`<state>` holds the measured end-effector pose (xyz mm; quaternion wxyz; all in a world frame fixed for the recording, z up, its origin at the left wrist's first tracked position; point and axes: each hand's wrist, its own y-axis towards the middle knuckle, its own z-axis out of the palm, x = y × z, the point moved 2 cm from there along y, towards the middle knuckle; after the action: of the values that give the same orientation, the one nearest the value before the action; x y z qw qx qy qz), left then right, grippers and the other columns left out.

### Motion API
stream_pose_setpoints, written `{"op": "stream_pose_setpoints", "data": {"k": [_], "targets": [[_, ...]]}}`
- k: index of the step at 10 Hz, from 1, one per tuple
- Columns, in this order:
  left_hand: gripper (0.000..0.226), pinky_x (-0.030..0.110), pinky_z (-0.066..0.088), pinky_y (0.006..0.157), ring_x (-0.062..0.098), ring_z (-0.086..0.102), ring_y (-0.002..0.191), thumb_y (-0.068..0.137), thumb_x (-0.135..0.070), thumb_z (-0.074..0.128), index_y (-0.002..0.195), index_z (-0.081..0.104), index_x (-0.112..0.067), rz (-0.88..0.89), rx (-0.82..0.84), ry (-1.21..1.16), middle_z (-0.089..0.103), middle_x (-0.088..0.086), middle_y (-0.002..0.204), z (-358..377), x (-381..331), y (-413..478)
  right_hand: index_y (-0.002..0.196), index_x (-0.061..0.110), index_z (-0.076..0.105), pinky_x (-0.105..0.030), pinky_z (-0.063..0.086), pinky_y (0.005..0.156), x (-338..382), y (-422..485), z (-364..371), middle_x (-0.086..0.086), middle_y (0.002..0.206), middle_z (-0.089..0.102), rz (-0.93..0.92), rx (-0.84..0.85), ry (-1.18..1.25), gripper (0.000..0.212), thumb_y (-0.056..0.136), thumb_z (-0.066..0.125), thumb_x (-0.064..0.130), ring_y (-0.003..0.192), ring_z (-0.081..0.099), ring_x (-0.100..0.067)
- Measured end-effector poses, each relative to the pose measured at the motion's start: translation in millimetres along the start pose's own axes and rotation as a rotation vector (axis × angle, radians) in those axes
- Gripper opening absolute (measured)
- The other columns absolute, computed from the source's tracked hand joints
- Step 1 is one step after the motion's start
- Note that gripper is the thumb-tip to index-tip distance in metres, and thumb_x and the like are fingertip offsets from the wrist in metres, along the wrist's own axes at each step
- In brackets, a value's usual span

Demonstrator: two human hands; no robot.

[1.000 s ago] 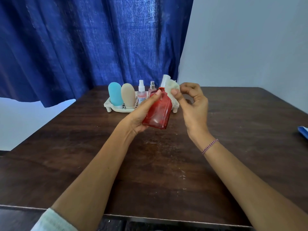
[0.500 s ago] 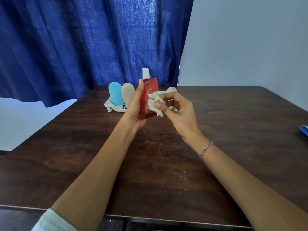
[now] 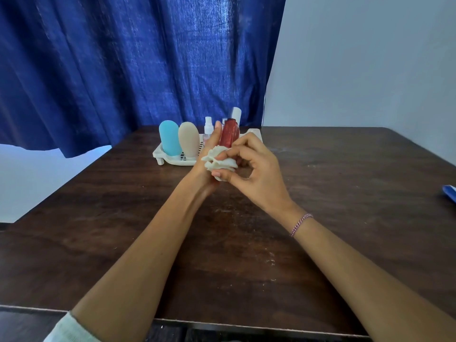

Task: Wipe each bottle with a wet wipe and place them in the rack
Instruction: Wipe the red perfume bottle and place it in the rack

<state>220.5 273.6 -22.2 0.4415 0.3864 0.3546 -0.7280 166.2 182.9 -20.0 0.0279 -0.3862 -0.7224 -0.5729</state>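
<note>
Red bottle (image 3: 229, 132): left grip (image 3: 207, 154) is holding it upright, right grip (image 3: 256, 174) pinching wet wipe (image 3: 218, 160) against its base. Rack (image 3: 172, 161): several bottles (image 3: 188, 140) already standing; red one pending.

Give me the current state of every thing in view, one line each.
red bottle: upright, held in the air, not yet racked
wet wipe: bunched, against the red bottle's lower part
left hand: holds the red bottle
right hand: pinches the wet wipe
rack: on the table
blue bottle: standing in the rack
beige bottle: standing in the rack
small spray bottle: in the rack, partly hidden
</note>
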Motion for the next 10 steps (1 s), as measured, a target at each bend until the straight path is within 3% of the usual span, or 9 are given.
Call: {"op": "stream_pose_setpoints", "data": {"k": [1,2,3,4,5,6,8,10], "targets": [[0.039,0.012,0.039,0.033,0.002,0.046,0.026,0.101,-0.035,0.028,0.069,0.038,-0.015,0.074,0.041,-0.003,0.047,-0.007,0.031,3,-4,-8,0.092,0.007,0.071,-0.015,0.048,0.072,2,0,3,-0.005,0.088,0.052,-0.047,0.032,-0.021,0.022,0.074,0.077,0.017,0.083,0.052,-0.006],[0.030,0.018,0.052,0.055,0.006,0.061,0.051,0.094,-0.035,0.045,0.078,0.052,-0.011,0.130,0.177,-0.007,0.059,-0.002,0.053,5,-10,-7,0.092,0.006,0.071,-0.019,0.050,0.071,1,2,1,-0.002,0.086,0.055,-0.034,0.062,-0.006,0.020,0.076,0.075,0.016,0.081,0.054,-0.009],[0.025,0.028,0.051,0.072,0.013,0.064,0.071,0.090,-0.035,0.054,0.089,0.057,-0.010,0.104,0.225,0.034,0.064,0.003,0.074,2,-11,-5,0.093,0.006,0.072,-0.018,0.051,0.067,-3,4,-6,0.007,0.085,0.058,0.106,0.064,0.114,0.019,0.078,0.073,0.017,0.082,0.058,-0.006],[0.024,0.026,0.047,0.071,0.012,0.057,0.075,0.088,-0.036,0.055,0.096,0.056,-0.014,0.191,0.254,0.172,0.067,-0.002,0.075,-2,-6,1,0.090,0.009,0.071,-0.013,0.047,0.070,-8,9,-18,0.006,0.087,0.059,0.244,-0.039,0.267,0.014,0.079,0.071,0.017,0.085,0.057,-0.002],[0.069,0.024,0.050,0.068,0.008,0.059,0.073,0.059,-0.057,0.077,0.110,0.054,-0.018,0.230,0.341,0.287,0.066,-0.002,0.081,0,-6,-3,0.087,0.017,0.068,-0.019,0.048,0.075,-14,14,-32,0.003,0.088,0.060,0.278,-0.217,0.293,0.010,0.080,0.068,0.025,0.086,0.059,-0.010],[0.098,0.020,0.052,0.063,0.005,0.062,0.066,0.034,-0.068,0.082,0.111,0.050,-0.017,0.238,0.433,0.345,0.070,-0.006,0.076,3,-4,-4,0.093,0.016,0.068,-0.027,0.051,0.079,-15,15,-35,0.005,0.094,0.056,0.229,-0.237,0.206,0.009,0.085,0.066,0.021,0.092,0.058,-0.016],[0.078,0.030,0.052,0.072,0.018,0.060,0.081,0.044,-0.063,0.083,0.105,0.059,-0.022,0.319,0.423,0.342,0.067,0.003,0.085,-2,-4,6,0.104,0.010,0.070,-0.030,0.050,0.083,-13,17,-38,0.004,0.096,0.050,0.043,-0.148,-0.103,0.019,0.086,0.063,0.012,0.096,0.053,-0.015],[0.093,0.025,0.056,0.069,0.011,0.068,0.074,0.032,-0.065,0.085,0.107,0.056,-0.017,0.277,0.442,0.263,0.073,0.003,0.083,-2,-9,-1,0.095,0.011,0.071,-0.024,0.052,0.076,-15,15,-45,0.001,0.092,0.055,-0.034,-0.199,-0.110,0.017,0.080,0.068,0.004,0.087,0.057,-0.010]]}}
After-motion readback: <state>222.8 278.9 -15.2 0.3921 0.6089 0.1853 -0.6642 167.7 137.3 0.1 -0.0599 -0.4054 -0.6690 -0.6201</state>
